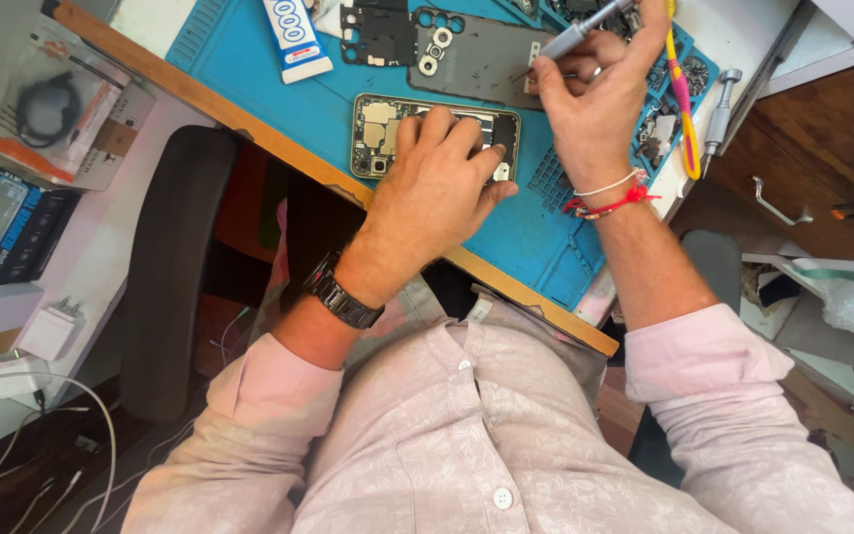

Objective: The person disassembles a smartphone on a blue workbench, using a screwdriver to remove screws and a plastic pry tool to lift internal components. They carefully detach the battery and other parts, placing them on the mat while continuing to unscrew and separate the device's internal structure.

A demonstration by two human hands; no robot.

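the right hand [595,99] is pinching a slim grey screwdriver [585,32] between thumb and fingertips, its shaft slanting up and away, the tip hidden behind the fingers. the left hand [437,188] is lying flat, fingers spread, pressing down on an opened phone [383,133] whose gold and black insides are showing. the phone is resting on a blue work mat [279,109] near the desk's front edge. just beyond it, a grey back cover [476,59] with camera holes is lying on the mat. a yellow and pink tool [686,109] is sitting to the right of the wrist.
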